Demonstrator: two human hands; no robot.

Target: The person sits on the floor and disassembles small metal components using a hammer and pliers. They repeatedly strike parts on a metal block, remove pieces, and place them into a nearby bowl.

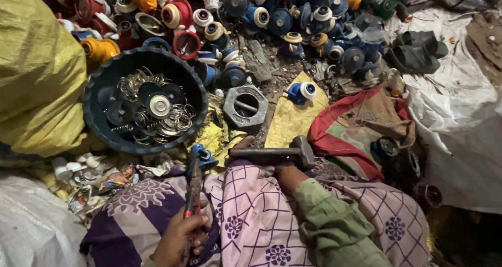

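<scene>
Left hand: left hand [180,238] sat lowest in view, clenched round the red handles of the pliers [192,186], which pointed up and away over the patterned cloth [251,220].
Pliers' tip: it gripped or touched a small blue cap [201,154]; which one could not be told.
Right hand: right hand [285,169], in a green sleeve [329,225], was mostly hidden behind the hammer; it grasped the hammer [277,153] close to its head, the handle lying level and pointing left.
Metal block: an eight-sided grey block [244,106] with a round hollow lay just beyond the hammer, apart from it.
Basin: a dark round basin [99,118] stood left of the block, holding wire rings, springs and dark discs.
Heap: red, orange, blue and white caps [272,16] were piled along the top.
Single cap: one blue and white cap [302,92] lay on a yellow sack [287,123].
Sandals: dark sandals [415,50] rested at upper right.
</scene>
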